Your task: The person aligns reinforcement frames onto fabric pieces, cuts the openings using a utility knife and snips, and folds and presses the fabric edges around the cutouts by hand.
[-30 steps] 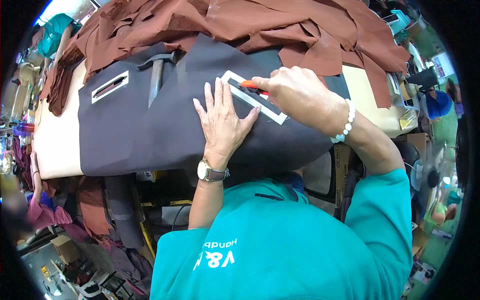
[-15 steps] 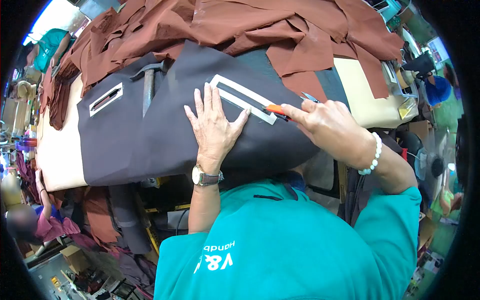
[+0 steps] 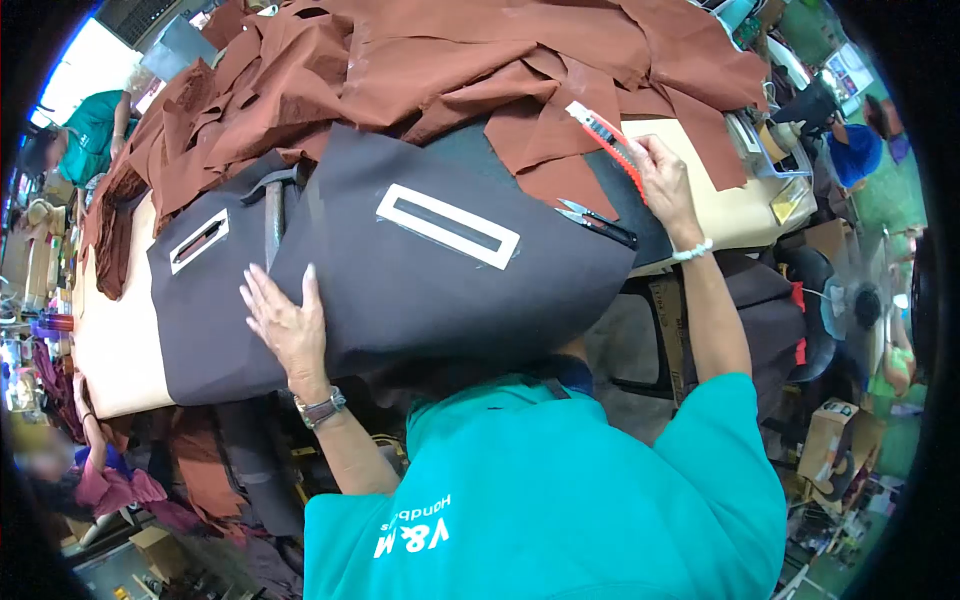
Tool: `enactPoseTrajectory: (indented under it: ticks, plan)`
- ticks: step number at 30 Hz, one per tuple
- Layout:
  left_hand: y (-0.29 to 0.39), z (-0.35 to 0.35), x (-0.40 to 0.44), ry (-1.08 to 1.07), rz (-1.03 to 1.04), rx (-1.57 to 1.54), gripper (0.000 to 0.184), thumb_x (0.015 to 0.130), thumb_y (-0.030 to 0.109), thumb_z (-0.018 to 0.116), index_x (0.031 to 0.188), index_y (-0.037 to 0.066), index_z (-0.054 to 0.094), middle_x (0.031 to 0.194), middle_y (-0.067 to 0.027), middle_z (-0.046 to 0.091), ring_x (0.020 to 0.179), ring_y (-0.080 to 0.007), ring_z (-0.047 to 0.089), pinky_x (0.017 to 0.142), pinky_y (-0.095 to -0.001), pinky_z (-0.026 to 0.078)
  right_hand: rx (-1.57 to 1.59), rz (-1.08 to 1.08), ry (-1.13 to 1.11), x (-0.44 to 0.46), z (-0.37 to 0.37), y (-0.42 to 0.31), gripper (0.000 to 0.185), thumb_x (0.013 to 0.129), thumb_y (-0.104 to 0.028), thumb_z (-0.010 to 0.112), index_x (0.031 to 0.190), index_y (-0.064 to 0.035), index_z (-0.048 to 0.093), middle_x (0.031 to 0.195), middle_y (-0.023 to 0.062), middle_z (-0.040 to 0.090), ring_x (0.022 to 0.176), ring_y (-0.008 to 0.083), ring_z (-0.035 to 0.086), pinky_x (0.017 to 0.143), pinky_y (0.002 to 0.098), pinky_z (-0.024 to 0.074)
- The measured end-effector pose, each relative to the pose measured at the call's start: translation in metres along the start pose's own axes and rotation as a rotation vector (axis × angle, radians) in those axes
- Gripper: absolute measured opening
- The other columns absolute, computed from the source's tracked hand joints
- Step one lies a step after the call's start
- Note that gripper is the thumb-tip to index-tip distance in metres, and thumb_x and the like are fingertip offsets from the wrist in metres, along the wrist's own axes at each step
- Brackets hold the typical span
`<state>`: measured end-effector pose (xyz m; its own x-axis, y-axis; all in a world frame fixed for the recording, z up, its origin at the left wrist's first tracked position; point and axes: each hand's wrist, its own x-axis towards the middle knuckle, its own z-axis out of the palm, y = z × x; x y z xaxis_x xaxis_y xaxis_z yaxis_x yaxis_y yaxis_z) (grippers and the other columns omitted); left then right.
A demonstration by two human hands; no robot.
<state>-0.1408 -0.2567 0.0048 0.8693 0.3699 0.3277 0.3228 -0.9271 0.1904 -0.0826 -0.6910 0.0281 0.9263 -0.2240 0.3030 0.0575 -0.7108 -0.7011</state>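
A wide sheet of dark material (image 3: pixel 430 310), leather-like, lies across the table in front of me. On it is a white rectangular frame (image 3: pixel 448 227) with a long slot, and further left a second white frame (image 3: pixel 200 241). My left hand (image 3: pixel 290 325) is open, fingers spread, over the dark sheet below the hammer (image 3: pixel 274 215). Raised at the right, my right hand (image 3: pixel 664 185) grips a red utility knife (image 3: pixel 612 148), its tip pointing up and left. Thread snips (image 3: pixel 600 222) with black handles rest by the sheet's right edge.
Crumpled reddish-brown sheets (image 3: pixel 420 75) cover the table's far side. A clear plastic box (image 3: pixel 770 150) stands at the right end. At left, a person in a teal shirt (image 3: pixel 95 135) and another in pink (image 3: pixel 110 487) are near the table. A cardboard box (image 3: pixel 830 440) sits at lower right.
My right hand has lifted the utility knife off the white frame, up and right. My left hand has moved left, off the frame. The snips now show fully on the table.
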Motion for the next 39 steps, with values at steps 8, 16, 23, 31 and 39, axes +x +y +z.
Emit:
enactPoseTrajectory:
  ticks: [8,16,23,31,39]
  plan:
    - [-0.018,0.018,0.0,0.251,0.135,-0.193,0.034,0.087,0.02,0.058,0.114,-0.001,0.058,0.108,-0.0197,0.061,0.099,-0.0338,0.06,0.085,-0.0379,0.048,-0.473,-0.406,0.241,-0.009,0.013,-0.022,0.018,0.081,-0.021,0.061,0.091,-0.0061,0.061,0.087,0.0121,0.057,0.083,0.0308,0.057,0.076,0.0424,0.0437]
    - [0.004,-0.002,0.025,-0.008,-0.067,-1.08,0.031,0.095,0.024,0.049,0.089,-0.005,0.059,0.077,0.001,0.052,0.068,-0.0062,0.042,0.059,-0.0227,0.037,-0.099,0.016,-0.393,-0.053,0.009,-0.057,0.024,0.075,-0.011,0.065,0.095,-0.0012,0.057,0.079,0.0155,0.058,0.074,0.0337,0.06,0.067,0.0401,0.0456]
    - [0.007,-0.012,0.031,-0.728,-0.052,-0.947,0.028,0.087,0.026,0.06,0.089,-0.002,0.064,0.073,0.0049,0.053,0.064,-0.0048,0.045,0.059,-0.0201,0.038,0.326,-0.132,-0.302,-0.043,0.037,-0.099,0.018,0.086,-0.009,0.057,0.098,0.0033,0.063,0.08,0.0067,0.06,0.064,0.0113,0.052,0.059,0.0247,0.042]
    - [0.028,0.001,0.03,-0.693,-0.39,-1.449,0.039,0.086,0.029,0.062,0.098,-0.008,0.06,0.092,-0.0077,0.064,0.079,-0.0107,0.06,0.072,-0.0235,0.047,0.875,0.148,-0.541,-0.056,0.136,-0.139,0.028,0.095,-0.023,0.048,0.108,-0.0007,0.059,0.07,-0.0037,0.049,0.058,0.0023,0.041,0.05,0.0185,0.0344]
    - [0.056,0.006,0.011,-0.561,-0.119,-1.323,0.05,0.079,0.036,0.069,0.096,-0.01,0.058,0.086,-0.0089,0.061,0.073,-0.0114,0.057,0.063,-0.0229,0.047,1.049,0.31,-0.482,-0.099,0.111,-0.136,0.024,0.095,-0.021,0.047,0.108,-0.0012,0.048,0.072,-0.0022,0.046,0.059,0.0015,0.037,0.049,0.0153,0.0302]
